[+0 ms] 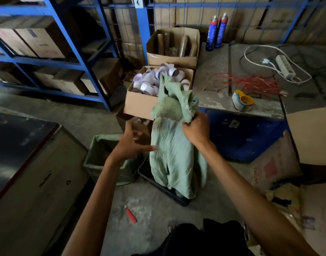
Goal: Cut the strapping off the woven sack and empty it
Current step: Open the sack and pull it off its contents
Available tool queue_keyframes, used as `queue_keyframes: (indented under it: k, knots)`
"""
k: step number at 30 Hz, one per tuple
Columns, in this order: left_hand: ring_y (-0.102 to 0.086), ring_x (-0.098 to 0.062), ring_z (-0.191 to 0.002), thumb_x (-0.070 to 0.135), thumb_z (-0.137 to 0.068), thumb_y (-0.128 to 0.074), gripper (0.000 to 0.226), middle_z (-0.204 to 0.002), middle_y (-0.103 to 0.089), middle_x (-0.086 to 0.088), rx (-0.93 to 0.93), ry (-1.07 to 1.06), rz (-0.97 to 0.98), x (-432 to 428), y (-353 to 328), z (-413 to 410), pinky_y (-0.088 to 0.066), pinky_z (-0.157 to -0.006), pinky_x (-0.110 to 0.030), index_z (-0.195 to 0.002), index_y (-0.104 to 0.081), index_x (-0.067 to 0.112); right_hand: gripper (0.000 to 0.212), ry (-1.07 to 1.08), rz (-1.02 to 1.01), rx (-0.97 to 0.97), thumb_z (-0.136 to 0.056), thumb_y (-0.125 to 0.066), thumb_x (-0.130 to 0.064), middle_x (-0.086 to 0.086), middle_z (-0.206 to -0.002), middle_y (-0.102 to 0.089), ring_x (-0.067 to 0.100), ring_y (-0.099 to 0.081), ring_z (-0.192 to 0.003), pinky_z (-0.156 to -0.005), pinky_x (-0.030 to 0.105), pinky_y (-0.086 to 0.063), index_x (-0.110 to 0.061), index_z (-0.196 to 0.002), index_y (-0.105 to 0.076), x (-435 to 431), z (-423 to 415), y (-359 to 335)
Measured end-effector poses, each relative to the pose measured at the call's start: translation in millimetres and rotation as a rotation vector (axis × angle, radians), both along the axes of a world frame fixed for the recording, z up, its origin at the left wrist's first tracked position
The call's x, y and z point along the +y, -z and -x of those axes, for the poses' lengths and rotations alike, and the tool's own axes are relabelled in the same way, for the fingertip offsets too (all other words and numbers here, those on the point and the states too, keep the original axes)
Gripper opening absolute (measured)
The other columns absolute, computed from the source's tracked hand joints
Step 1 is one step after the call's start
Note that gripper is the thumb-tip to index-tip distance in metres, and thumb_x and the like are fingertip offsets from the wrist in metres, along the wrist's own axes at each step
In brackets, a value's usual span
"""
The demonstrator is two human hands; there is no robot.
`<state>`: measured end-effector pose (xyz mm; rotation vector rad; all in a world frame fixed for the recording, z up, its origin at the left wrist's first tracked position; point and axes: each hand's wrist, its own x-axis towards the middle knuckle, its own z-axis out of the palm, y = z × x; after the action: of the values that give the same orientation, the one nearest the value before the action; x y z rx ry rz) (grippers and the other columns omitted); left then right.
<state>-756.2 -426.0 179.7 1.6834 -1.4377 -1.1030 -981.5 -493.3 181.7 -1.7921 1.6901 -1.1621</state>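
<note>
A limp, pale green woven sack (172,150) hangs upright in the middle of the view, its lower end resting in a black crate (158,185) on the floor. My right hand (194,129) is shut on the bunched sack near its upper part. My left hand (131,143) is open, fingers spread, just left of the sack and not holding it. Behind the sack's top stands a cardboard box (140,104) heaped with white tape rolls (151,80). Cut red strapping (249,83) lies on the grey table. A red cutter (131,214) lies on the floor.
A second green sack (103,156) sits open on the floor at left. Behind are blue shelving (80,58), a box of cardboard tubes (174,45), two spray cans (216,30), a power strip (285,66) and a tape dispenser (242,102). Cardboard boxes flank both sides.
</note>
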Motion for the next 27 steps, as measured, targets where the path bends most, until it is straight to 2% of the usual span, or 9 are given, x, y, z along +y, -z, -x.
queue_keyframes:
  k: [3, 7, 11, 15, 17, 19, 21, 24, 27]
  knots:
    - [-0.032, -0.033, -0.146, 0.031, -0.050, -0.100, 0.140, -0.156, -0.034, -0.017, -0.154, 0.055, -0.118, 2, 33, -3, -0.036, -0.116, -0.043, -0.156, -0.009, 0.024, 0.003, -0.033, -0.083, -0.071, -0.075, -0.073, -0.009, 0.012, -0.078, -0.076, 0.027, -0.074, -0.078, -0.059, 0.024, -0.048, -0.008, -0.077, -0.074, -3, -10, -8]
    - [-0.032, -0.025, -0.148, 0.062, -0.034, -0.097, 0.153, -0.160, -0.031, -0.001, -0.140, 0.043, 0.043, -10, 53, 24, -0.037, -0.117, -0.051, -0.156, -0.011, 0.031, 0.015, -0.203, 0.010, -0.109, -0.077, -0.076, -0.016, 0.011, -0.088, -0.077, 0.022, -0.073, -0.087, -0.068, 0.040, -0.060, -0.004, -0.086, -0.077, 10, -26, -36]
    - [-0.058, -0.023, -0.131, 0.052, -0.040, -0.100, 0.118, -0.139, -0.061, -0.005, 0.114, -0.072, 0.128, -26, 63, 46, -0.051, -0.104, -0.050, -0.141, -0.050, 0.018, 0.020, -0.292, -0.052, -0.162, -0.077, -0.080, -0.020, 0.010, -0.097, -0.078, 0.019, -0.071, -0.095, -0.078, 0.042, -0.058, -0.007, -0.093, -0.077, 21, -45, -61]
    - [-0.067, -0.017, -0.114, 0.025, -0.062, -0.090, 0.071, -0.126, -0.068, -0.012, 0.204, -0.201, 0.286, -24, 28, 58, -0.057, -0.094, -0.037, -0.126, -0.061, 0.020, 0.049, -0.454, -0.113, -0.243, -0.070, -0.087, -0.027, 0.005, -0.114, -0.074, 0.016, -0.067, -0.110, -0.093, 0.044, -0.055, -0.010, -0.114, -0.070, 17, -37, -78]
    - [-0.069, -0.013, -0.110, 0.012, -0.073, -0.082, 0.055, -0.124, -0.069, -0.011, 0.217, -0.199, 0.317, -28, 17, 59, -0.057, -0.092, -0.036, -0.122, -0.062, 0.025, 0.077, -0.573, -0.122, -0.298, -0.063, -0.091, -0.030, 0.000, -0.127, -0.067, 0.010, -0.062, -0.118, -0.101, 0.039, -0.052, -0.013, -0.130, -0.057, 14, -18, -84]
    - [-0.070, 0.000, -0.101, 0.005, -0.075, -0.079, 0.047, -0.117, -0.070, -0.005, 0.239, -0.202, 0.319, -33, 11, 59, -0.059, -0.091, -0.035, -0.110, -0.064, 0.033, 0.102, -0.588, -0.088, -0.309, -0.062, -0.092, -0.028, -0.005, -0.142, -0.053, 0.003, -0.051, -0.130, -0.105, 0.021, -0.044, -0.021, -0.147, -0.036, 21, 5, -80]
    - [-0.065, 0.020, -0.084, -0.003, -0.074, -0.083, 0.051, -0.105, -0.067, 0.007, 0.248, -0.234, 0.307, -37, 4, 59, -0.058, -0.082, -0.018, -0.098, -0.061, 0.036, 0.123, -0.547, -0.094, -0.286, -0.059, -0.093, -0.031, -0.004, -0.156, -0.035, 0.004, -0.034, -0.142, -0.109, 0.015, -0.035, -0.028, -0.154, -0.015, 29, 29, -60]
    - [-0.064, 0.020, -0.082, 0.001, -0.077, -0.083, 0.044, -0.101, -0.066, 0.017, 0.331, -0.283, 0.288, -43, -9, 61, -0.055, -0.076, -0.010, -0.101, -0.063, 0.031, 0.146, -0.473, -0.305, -0.134, -0.047, -0.094, -0.052, -0.012, -0.165, -0.003, 0.010, -0.009, -0.152, -0.122, 0.044, -0.022, -0.041, -0.154, 0.006, 38, 59, -2]
    - [-0.070, -0.010, -0.099, 0.013, -0.070, -0.089, 0.045, -0.106, -0.072, 0.007, 0.487, -0.338, 0.195, -46, -27, 69, -0.058, -0.092, -0.036, -0.100, -0.065, 0.035, 0.163, -0.423, -0.459, 0.126, -0.032, -0.087, -0.072, -0.007, -0.164, 0.019, 0.021, 0.009, -0.153, -0.121, 0.058, -0.014, -0.050, -0.144, 0.028, 42, 61, 53]
